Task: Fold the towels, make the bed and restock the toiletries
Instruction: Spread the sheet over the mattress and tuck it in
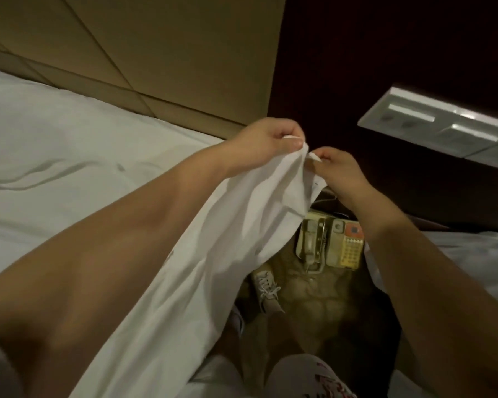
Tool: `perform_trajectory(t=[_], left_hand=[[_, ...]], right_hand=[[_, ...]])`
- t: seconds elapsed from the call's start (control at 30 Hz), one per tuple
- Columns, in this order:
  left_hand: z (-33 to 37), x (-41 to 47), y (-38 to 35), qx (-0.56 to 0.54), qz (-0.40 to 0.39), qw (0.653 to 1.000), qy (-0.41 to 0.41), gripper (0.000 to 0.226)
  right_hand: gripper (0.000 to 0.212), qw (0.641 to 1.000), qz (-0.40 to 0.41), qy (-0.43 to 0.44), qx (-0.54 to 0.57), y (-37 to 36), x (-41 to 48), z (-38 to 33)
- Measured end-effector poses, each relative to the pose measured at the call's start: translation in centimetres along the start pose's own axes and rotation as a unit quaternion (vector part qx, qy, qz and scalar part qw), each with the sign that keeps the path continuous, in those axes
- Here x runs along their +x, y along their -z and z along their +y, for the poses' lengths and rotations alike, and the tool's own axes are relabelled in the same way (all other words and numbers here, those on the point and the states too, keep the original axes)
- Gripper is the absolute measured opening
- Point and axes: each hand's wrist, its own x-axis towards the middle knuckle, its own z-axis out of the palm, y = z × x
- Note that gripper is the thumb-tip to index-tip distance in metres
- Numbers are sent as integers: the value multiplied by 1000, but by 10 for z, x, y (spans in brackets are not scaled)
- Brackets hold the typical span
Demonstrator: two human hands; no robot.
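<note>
White sheet [242,202] corner pinched by left hand [266,142] and right hand [341,170]; we judge bed-making under way. Next: spread it over mattress [69,133] left of hands.

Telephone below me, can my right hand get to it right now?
Probably not right away: the right hand is pinching the white cloth, as is the left hand. The telephone lies in plain view below that forearm, so once it lets go the way down looks free.
</note>
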Motion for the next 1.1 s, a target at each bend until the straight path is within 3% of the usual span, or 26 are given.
perform_trajectory(t=[0.1, 0.2, 0.27, 0.43, 0.53, 0.8, 0.9, 1.0, 1.1], left_hand=[[21, 11, -19, -37, -55, 998, -18, 19], [28, 24, -34, 62, -44, 997, -20, 13], [25, 30, -42, 102, -48, 994, 9, 13], [31, 28, -43, 66, -145, 985, 60, 18], [37, 24, -39, 79, -164, 981, 69, 16], [48, -1, -25, 12, -79, 995, 64, 22], [62, -13, -10, 83, -92, 991, 56, 20], [74, -19, 2, 217, -158, 960, 74, 15], [63, -20, 10, 318, -184, 916, 163, 36]], right_hand=[[22, 993, -40, 13, 109, 24, -19, -3], [20, 979, -71, 57, 181, 42, -42, -4], [26, 978, -76, 66, 185, 50, -52, -2], [20, 984, -65, 30, 164, 55, -66, -6], [19, 983, -50, 25, 176, 54, -76, -11], [4, 991, -47, 127, 16, 49, -97, -24], [8, 987, -4, 161, -5, 56, -98, -38], [8, 972, 37, 220, -79, 72, -106, -59], [27, 961, 65, 240, -122, 84, -117, -68]])
